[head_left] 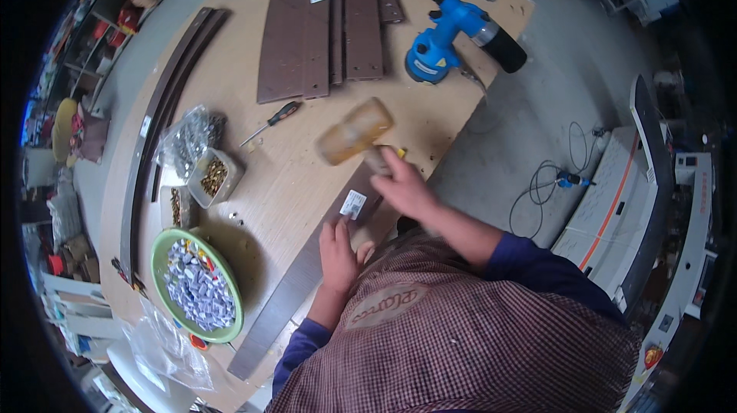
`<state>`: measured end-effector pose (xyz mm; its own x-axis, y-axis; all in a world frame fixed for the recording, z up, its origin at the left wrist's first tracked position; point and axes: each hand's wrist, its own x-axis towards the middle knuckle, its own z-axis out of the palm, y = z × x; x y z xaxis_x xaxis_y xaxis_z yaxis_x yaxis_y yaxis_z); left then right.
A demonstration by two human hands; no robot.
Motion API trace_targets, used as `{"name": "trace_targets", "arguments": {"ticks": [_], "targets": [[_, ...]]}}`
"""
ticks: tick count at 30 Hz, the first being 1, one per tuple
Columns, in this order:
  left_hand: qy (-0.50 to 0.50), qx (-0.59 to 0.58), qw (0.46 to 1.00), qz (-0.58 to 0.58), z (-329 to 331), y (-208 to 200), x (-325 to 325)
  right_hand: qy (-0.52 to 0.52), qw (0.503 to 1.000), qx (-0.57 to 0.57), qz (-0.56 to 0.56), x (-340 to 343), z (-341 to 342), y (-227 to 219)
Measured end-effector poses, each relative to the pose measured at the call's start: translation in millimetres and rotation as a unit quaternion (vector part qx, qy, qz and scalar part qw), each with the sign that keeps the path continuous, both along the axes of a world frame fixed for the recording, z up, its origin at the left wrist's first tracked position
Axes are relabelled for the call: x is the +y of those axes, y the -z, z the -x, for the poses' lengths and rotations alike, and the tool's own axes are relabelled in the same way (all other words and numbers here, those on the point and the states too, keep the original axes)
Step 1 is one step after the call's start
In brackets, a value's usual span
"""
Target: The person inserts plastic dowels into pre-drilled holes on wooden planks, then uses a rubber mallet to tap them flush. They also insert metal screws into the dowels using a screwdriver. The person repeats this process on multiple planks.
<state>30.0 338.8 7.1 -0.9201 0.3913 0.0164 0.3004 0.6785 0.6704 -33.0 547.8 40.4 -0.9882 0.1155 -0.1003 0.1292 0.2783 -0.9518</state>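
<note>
My right hand is closed round the handle of a mallet with a yellowish-brown head, blurred by motion. The mallet head is raised near the far end of a dark brown board, which lies slantwise along the table edge in front of me. A white label is stuck on that board. My left hand rests on the board just below the label, its fingers laid across the surface and the thumb at the near edge. Whatever lies under the mallet head cannot be made out.
Brown boards lie stacked at the far side, beside a blue rivet gun. A screwdriver, tubs of small brass-coloured parts and a green basin of small grey-white pieces stand left. Long dark strips lie along the far left edge.
</note>
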Motion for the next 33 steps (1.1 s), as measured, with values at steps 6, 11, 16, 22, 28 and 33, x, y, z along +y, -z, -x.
{"name": "trace_targets", "arguments": {"ticks": [6,11,16,22,28,33], "targets": [[-0.016,0.038,0.977,0.211,30,48,46,0.131,0.946,-0.291,0.063,142,-44,54],[-0.010,0.094,0.968,0.233,31,78,46,0.146,0.950,-0.275,-0.017,189,-32,84],[-0.017,0.115,0.964,0.240,29,89,45,-0.024,0.957,-0.223,-0.183,161,-23,101],[-0.017,0.093,0.962,0.254,28,87,43,0.097,0.965,-0.217,-0.114,181,1,99],[-0.003,0.085,0.959,0.269,30,85,42,-0.135,0.942,-0.186,-0.246,144,-9,89],[-0.012,0.082,0.964,0.252,28,86,40,0.097,0.950,-0.294,-0.034,163,10,85]]}}
